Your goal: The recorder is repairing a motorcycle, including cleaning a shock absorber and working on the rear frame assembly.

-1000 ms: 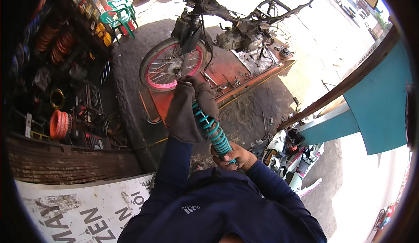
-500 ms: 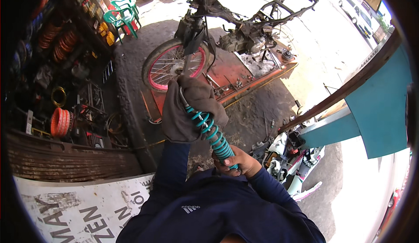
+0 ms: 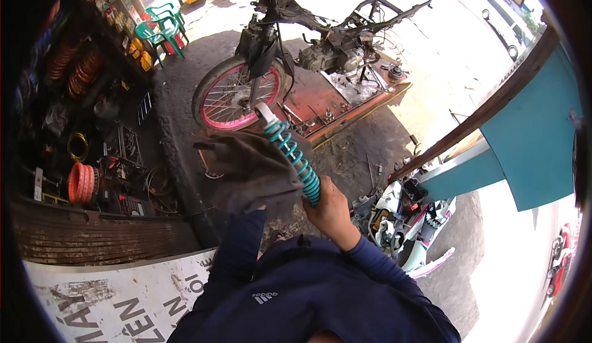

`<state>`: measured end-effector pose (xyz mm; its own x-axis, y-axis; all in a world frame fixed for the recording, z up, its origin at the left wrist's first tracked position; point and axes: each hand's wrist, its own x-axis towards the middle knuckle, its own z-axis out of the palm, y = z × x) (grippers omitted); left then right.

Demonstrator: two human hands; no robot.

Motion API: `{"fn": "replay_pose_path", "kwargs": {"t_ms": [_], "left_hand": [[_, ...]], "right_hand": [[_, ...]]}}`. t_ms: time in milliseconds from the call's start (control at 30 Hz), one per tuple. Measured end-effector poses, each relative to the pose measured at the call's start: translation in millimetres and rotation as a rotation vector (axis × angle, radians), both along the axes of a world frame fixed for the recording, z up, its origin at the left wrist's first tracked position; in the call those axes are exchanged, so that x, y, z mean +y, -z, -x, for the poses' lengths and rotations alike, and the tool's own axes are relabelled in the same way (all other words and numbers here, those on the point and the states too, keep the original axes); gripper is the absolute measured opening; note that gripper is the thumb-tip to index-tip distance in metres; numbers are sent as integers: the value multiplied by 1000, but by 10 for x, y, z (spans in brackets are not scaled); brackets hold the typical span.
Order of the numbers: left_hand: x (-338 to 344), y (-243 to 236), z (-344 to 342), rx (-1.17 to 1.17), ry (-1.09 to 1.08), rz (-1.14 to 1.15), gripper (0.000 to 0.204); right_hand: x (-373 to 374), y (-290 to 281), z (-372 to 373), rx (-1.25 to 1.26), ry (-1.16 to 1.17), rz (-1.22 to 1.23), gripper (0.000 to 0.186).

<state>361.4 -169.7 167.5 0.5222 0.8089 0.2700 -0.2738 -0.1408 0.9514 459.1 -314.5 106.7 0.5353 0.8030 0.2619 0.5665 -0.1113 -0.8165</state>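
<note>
My right hand point(image 3: 332, 215) grips the lower end of a shock absorber point(image 3: 291, 150), a grey metal shaft inside a teal coil spring with a pale eyelet on top. It stands tilted in front of me, its upper end leaning left. A dark brown cloth point(image 3: 253, 173) hangs over my left hand point(image 3: 262, 208) and is partly smeared by motion. Only a bit of skin by the sleeve shows there; the fingers are hidden under the cloth. The cloth lies beside the spring's left side, and whether it touches the coils is unclear.
Ahead, a stripped motorcycle frame point(image 3: 336, 50) with a pink-rimmed front wheel rests on a red platform point(image 3: 314, 96) strewn with tools. Shelves of parts and orange coils point(image 3: 83, 183) line the left. Right of me are a teal panel point(image 3: 530, 133) and piled fairings point(image 3: 425, 238).
The cloth has come off the upper shock absorber and moved down and left, baring the eyelet. My right hand has risen slightly with the shock absorber.
</note>
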Motion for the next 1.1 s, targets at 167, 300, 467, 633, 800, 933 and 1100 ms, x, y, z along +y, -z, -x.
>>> {"fn": "replay_pose_path", "kwargs": {"t_ms": [167,300,467,633,800,933,1100], "left_hand": [[-295,279,-133,168,113,-50,18],[-230,248,-125,173,132,1,17],[-285,239,-185,210,146,-14,16],[-233,284,-214,155,131,13,14],[-115,313,-172,97,258,147,12],[-71,332,-148,80,333,197,11],[-383,439,-81,170,182,32,9]], "right_hand": [[66,38,-115,912,-456,162,26],[-11,31,-141,1589,-856,148,18],[148,248,-6,31,-79,62,38],[121,358,35,-152,-19,-111,44],[52,185,-112,1234,-653,92,34],[120,172,-202,1229,-716,199,28],[193,121,-28,138,-159,45,40]]}}
